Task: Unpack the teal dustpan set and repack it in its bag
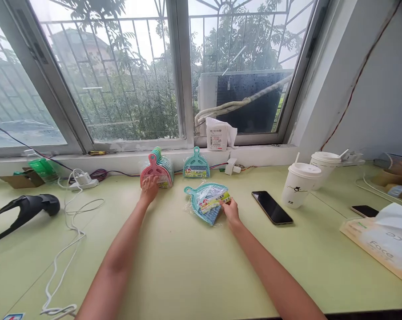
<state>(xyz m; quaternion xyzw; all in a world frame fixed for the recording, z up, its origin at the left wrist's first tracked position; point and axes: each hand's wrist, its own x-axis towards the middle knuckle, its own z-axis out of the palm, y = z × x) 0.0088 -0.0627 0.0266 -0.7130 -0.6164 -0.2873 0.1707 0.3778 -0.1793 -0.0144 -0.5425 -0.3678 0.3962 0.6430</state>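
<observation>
In the head view, a packaged teal mini dustpan set point(207, 202) is pinched at its label edge by the right hand point(231, 210), flat on the table point(187, 266). The stacked dustpan sets point(157, 171), upright beyond it, are touched by the left hand point(149, 189), fingers resting, nothing clenched. Sorting seems under way; a firmer lift is called for.

Location type: small office or packing workroom — not a kitchen or lab. Evidence: long pale-green desk point(187, 266) set along a barred sliding window point(121, 75), with an outdoor AC unit point(251, 100) beyond the glass. Desk carries two lidded paper cups point(299, 184), smartphone point(272, 207), power strip w/ charger point(82, 181) and white cable point(67, 235), tissue pack point(384, 242). Stock on hand — shrink-wrapped mini dustpan-and-brush sets point(157, 171), several identical units, retail labels attached.
</observation>
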